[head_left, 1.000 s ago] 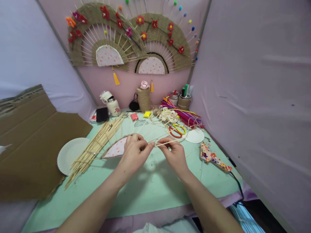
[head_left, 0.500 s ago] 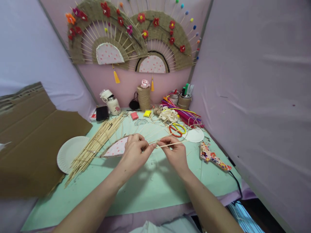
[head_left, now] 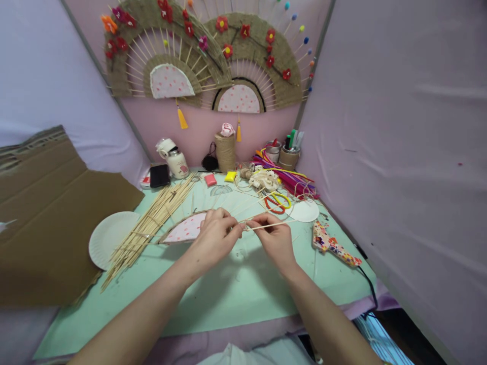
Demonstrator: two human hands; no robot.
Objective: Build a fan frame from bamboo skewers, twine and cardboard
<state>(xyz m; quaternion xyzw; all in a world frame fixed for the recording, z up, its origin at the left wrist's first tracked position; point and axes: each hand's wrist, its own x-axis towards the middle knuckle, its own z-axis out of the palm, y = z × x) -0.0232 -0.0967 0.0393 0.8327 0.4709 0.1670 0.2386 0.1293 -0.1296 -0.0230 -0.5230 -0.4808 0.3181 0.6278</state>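
My left hand [head_left: 216, 230] clasps fan [head_left: 185, 229] just above table [head_left: 224, 306]; my right hand [head_left: 272, 232] pinches thin stick [head_left: 262, 226] beside it. Sideways tug could snap stick; slack left grip could tilt fan.

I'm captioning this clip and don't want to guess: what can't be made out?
All in the head view:
- One end of the spotted half-circle: behind the left hand.
- The left hand's grip: hidden by its own back.
- The right hand's exact hold on the thin stick: too small.
- Top of the left wall fan: cut by the upper edge.
- Rest of the cardboard: cut by the left edge.
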